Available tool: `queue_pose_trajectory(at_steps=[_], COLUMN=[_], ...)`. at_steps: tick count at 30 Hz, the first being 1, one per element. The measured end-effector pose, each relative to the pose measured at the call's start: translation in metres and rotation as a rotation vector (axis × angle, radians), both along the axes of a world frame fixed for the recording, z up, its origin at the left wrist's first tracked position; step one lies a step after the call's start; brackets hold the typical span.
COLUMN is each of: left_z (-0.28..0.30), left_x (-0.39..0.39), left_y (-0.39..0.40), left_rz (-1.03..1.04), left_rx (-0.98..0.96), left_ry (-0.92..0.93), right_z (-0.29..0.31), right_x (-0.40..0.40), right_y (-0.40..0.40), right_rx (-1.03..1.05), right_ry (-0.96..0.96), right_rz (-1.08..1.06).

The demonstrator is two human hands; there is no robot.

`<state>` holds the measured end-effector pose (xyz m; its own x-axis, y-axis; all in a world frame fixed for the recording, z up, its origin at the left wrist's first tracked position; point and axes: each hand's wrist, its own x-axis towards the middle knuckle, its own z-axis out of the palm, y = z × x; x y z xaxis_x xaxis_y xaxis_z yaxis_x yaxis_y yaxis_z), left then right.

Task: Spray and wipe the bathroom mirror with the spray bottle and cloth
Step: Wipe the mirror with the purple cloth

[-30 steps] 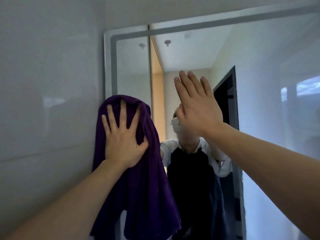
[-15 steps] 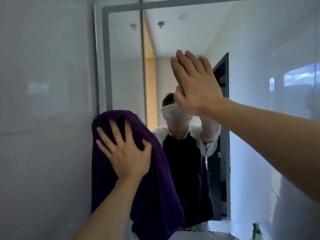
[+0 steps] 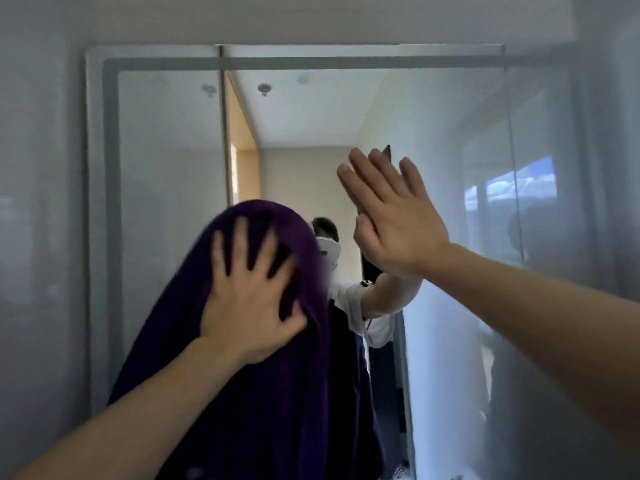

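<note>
Tiled wall [image 3: 41,237], left. Mirror [image 3: 166,168], framed. Purple cloth [image 3: 263,393] on the glass, hiding the reflected figure's left part; left hand [image 3: 247,306] presses it, fingers spread. Right hand [image 3: 394,220] flat on the glass, fingers straight, close together. Cloth now nearer centre than half a second ago.

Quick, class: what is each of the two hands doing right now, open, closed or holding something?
Left hand: open, fingers spread, pressing the purple cloth flat against the mirror.
Right hand: open, fingers straight, palm against the mirror, holding nothing.
</note>
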<state>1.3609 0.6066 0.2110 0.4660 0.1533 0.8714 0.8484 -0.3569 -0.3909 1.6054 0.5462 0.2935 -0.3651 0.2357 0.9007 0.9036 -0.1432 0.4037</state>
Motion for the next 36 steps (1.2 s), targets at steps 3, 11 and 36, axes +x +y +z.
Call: queue_pose_trajectory(at_steps=[3, 11, 36], left_z=[0.015, 0.038, -0.105], left_x=[-0.006, 0.042, 0.149], left_y=[0.01, -0.021, -0.047], left_rz=[-0.081, 0.137, -0.056], left_rx=[0.093, -0.273, -0.11], left_ry=[0.28, -0.614, 0.036], right_z=[0.004, 0.0, -0.03], right_x=[0.003, 0.048, 0.072], right_y=[-0.003, -0.02, -0.019], right_rx=[-0.011, 0.043, 0.04], right_ry=[-0.017, -0.011, 0.089], right_rz=[0.022, -0.004, 0.1])
